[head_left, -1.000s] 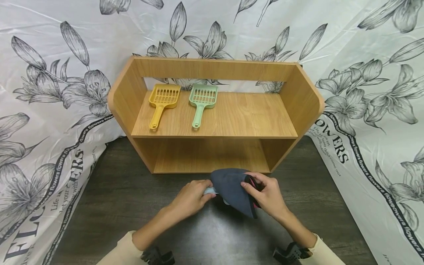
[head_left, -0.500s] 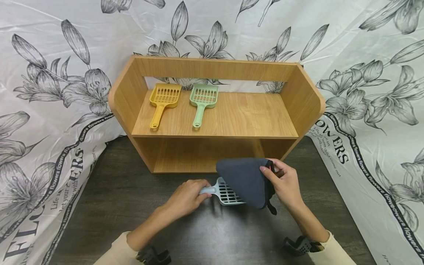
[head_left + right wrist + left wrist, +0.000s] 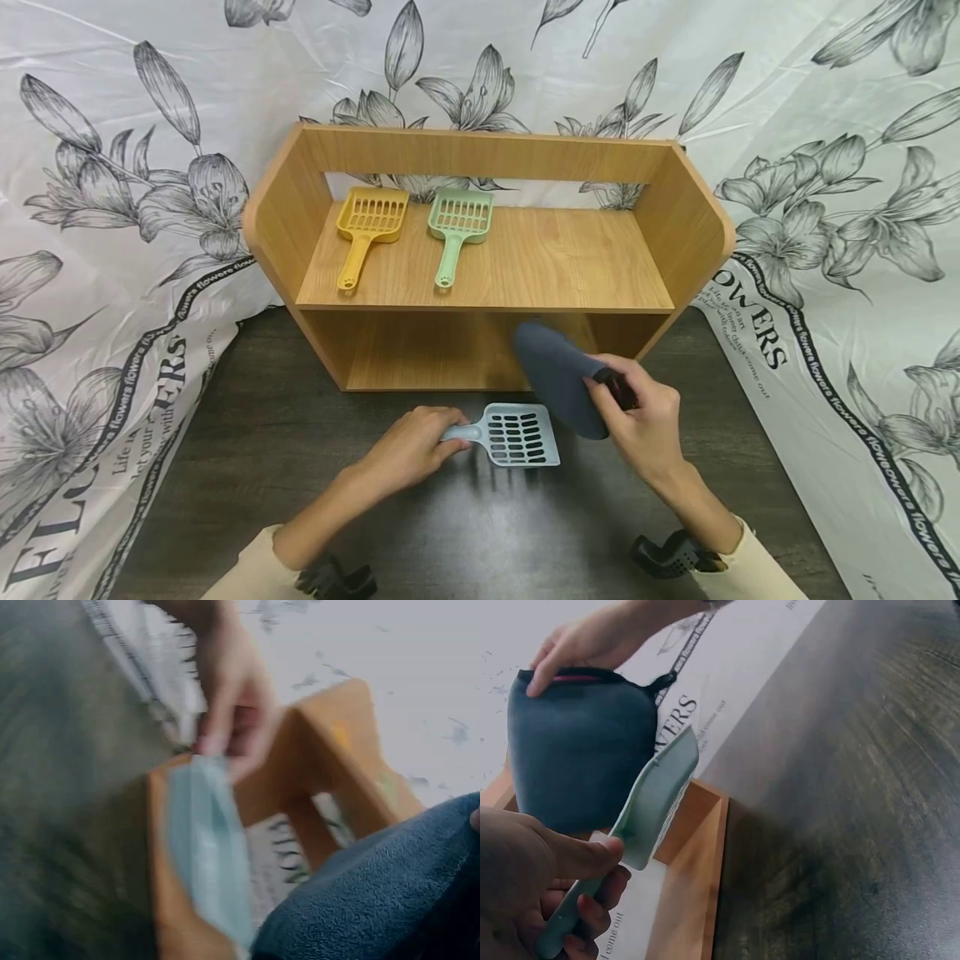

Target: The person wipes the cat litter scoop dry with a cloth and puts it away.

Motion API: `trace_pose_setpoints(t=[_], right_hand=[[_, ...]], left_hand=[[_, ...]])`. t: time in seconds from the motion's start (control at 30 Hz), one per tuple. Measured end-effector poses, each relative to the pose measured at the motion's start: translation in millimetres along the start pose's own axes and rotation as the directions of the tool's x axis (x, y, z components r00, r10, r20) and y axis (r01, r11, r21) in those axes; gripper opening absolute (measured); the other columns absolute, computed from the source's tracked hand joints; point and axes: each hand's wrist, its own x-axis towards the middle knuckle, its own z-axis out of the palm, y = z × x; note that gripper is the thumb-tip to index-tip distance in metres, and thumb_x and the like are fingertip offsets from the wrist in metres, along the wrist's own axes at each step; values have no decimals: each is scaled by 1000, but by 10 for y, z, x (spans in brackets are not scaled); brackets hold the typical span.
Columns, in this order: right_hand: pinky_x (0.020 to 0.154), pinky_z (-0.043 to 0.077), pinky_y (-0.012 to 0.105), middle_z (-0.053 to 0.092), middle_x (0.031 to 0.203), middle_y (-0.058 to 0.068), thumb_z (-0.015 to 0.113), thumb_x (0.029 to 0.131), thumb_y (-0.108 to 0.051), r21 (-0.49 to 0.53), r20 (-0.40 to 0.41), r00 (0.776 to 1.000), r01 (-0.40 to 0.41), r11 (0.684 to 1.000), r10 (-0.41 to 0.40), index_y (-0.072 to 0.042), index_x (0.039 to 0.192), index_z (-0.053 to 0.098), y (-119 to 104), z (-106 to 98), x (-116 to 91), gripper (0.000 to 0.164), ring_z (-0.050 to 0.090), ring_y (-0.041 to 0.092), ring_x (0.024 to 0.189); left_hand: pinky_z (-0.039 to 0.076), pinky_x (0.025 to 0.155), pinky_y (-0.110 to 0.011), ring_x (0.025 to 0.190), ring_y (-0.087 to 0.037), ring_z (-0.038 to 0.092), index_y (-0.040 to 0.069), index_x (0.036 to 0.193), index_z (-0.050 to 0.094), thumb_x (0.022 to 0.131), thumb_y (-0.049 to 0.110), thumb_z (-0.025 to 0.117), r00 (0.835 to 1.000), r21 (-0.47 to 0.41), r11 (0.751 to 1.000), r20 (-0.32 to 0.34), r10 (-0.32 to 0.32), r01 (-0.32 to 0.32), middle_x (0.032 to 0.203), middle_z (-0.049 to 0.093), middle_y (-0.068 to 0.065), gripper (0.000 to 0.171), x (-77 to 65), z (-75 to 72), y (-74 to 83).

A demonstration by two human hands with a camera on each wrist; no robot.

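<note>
My left hand (image 3: 416, 442) grips a pale blue slotted litter scoop (image 3: 521, 435) by its handle, above the dark table in front of the shelf unit. The scoop's slotted head points right in the head view. My right hand (image 3: 637, 408) pinches a dark blue-grey fabric pouch (image 3: 558, 379) by its black-trimmed edge. In the left wrist view the pouch (image 3: 581, 754) hangs behind the scoop (image 3: 656, 795), with a pink strip at its edge and a black loop. Pouch and scoop stand apart in the head view.
A wooden shelf unit (image 3: 487, 308) stands at the back. On its upper board lie a yellow litter scoop (image 3: 360, 250) and a light green one (image 3: 450, 258), handles toward me. Flower-printed sheeting (image 3: 840, 250) hangs behind and at both sides of the dark table (image 3: 465, 533).
The pouch, which covered the scoop's head, has come off it to the right and swung upward in my right hand. The whole slotted head now shows; my left hand has moved slightly left.
</note>
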Motion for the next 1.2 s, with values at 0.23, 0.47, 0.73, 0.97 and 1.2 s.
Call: trace_pose_setpoints(t=[0.23,0.47,0.73,0.97,1.2], right_hand=[[66,52,16,79,117,12,69,94,-1,78,278,952,114,990,-131,-3,123,70,-31,303,-206,29,65,3,68],[62,45,11,77,122,7,70,99,-2,95,579,809,59,994,-103,-5,128,63,12,416,-308,30,48,-8,61],[55,35,11,56,72,-14,73,100,-12,-42,678,733,127,991,-65,-11,120,62,47,342,-265,23,37,-7,57],[52,29,13,41,66,-17,75,99,-14,-120,696,717,147,982,-22,-14,113,62,142,201,-201,20,31,-7,55],[50,32,17,39,68,-17,71,102,-9,-112,673,731,-43,993,108,-18,113,62,294,-24,-140,17,34,-7,53]], left_hand=[[47,63,-24,70,-3,54,4,103,75,94,12,80,1000,-66,998,13,-10,11,89,74,2,13,31,-42,27],[47,62,-23,68,-4,54,3,104,74,95,11,80,999,-92,995,-32,-35,32,86,71,1,14,40,-79,26],[50,66,-22,73,-3,58,3,106,76,95,11,79,999,-108,994,-34,3,-6,95,77,-3,14,5,-54,-15],[49,66,-25,71,-3,55,6,103,76,93,12,81,995,-59,997,-87,46,-51,91,76,2,13,5,-64,-60],[51,69,-26,75,-3,59,6,105,78,95,15,80,999,-62,998,-32,15,-17,92,77,2,14,-47,-120,-139]])
